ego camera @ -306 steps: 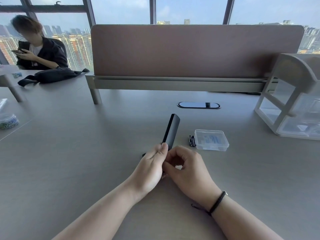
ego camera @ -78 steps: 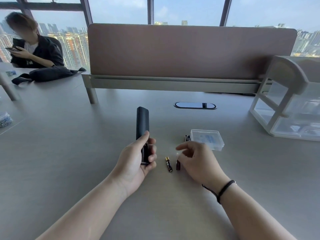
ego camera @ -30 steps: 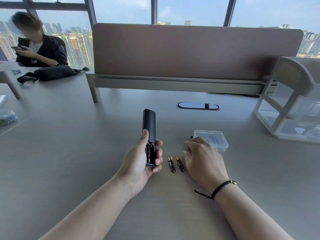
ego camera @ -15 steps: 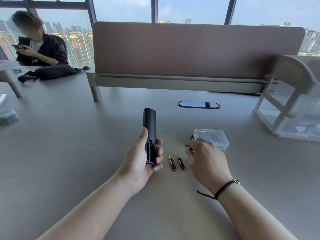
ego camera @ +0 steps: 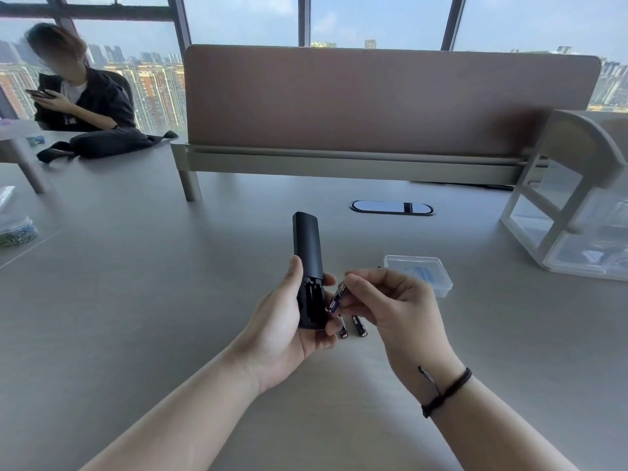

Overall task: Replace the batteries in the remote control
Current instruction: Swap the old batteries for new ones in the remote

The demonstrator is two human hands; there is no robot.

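Observation:
My left hand [ego camera: 283, 326] grips a black remote control [ego camera: 307, 253] upright above the table, back side toward me. Its battery compartment [ego camera: 311, 302] at the lower end lies open and looks empty. My right hand [ego camera: 390, 305] pinches a small purple-labelled battery [ego camera: 337, 296] between thumb and fingers, tilted, just right of the open compartment. Two black batteries [ego camera: 351, 326] lie side by side on the table under my hands.
A small clear plastic box [ego camera: 421, 273] sits right of my hands. A white drawer unit [ego camera: 574, 198] stands at the far right. A brown desk divider [ego camera: 373, 103] runs across the back, with a cable port [ego camera: 390, 208] before it. A person sits at far left behind a black bag [ego camera: 108, 144].
My right hand has come back from beside the clear box, now holding a purple-labelled battery up next to the remote's open compartment. The left hand keeps the remote steady.

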